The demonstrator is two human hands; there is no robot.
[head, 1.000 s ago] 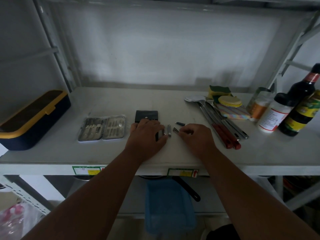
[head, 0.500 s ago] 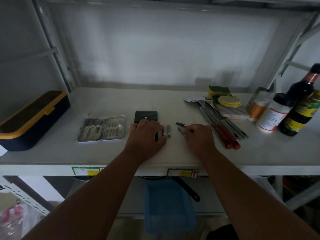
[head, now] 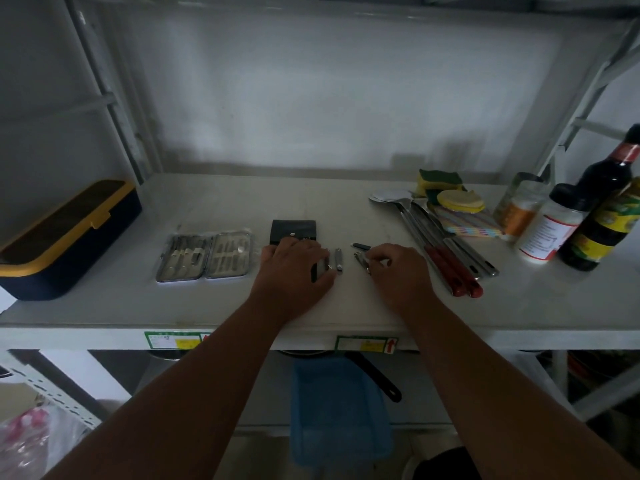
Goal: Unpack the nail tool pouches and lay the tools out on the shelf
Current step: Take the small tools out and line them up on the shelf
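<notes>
— Both hands are down on the shelf (head: 346,209), yes? What has each got?

— Yes. My left hand (head: 294,268) lies palm down over the near half of the black pouch (head: 293,231), fingers bent over it; a dark edge of it shows under my fingertips. My right hand (head: 398,271) is curled, pinching a small metal tool (head: 362,262) at its near end.

— Which way does that tool run?

— Its long axis goes near to far, tilted a little to the far left. Just left of it, between my hands, a nail clipper (head: 338,260) lies near to far as well. A small dark tool (head: 360,245) lies just beyond my right fingers, pointing left to right.

— And the other set?

— The open case (head: 206,257) sits left of the pouch, lying flat, its tools lined up near to far.

— Any writing you can read?

— None. The stickers (head: 367,344) on the shelf's front edge show a red arrow, but the text is too small. The bottles (head: 602,216) at the right carry labels I cannot read.
</notes>
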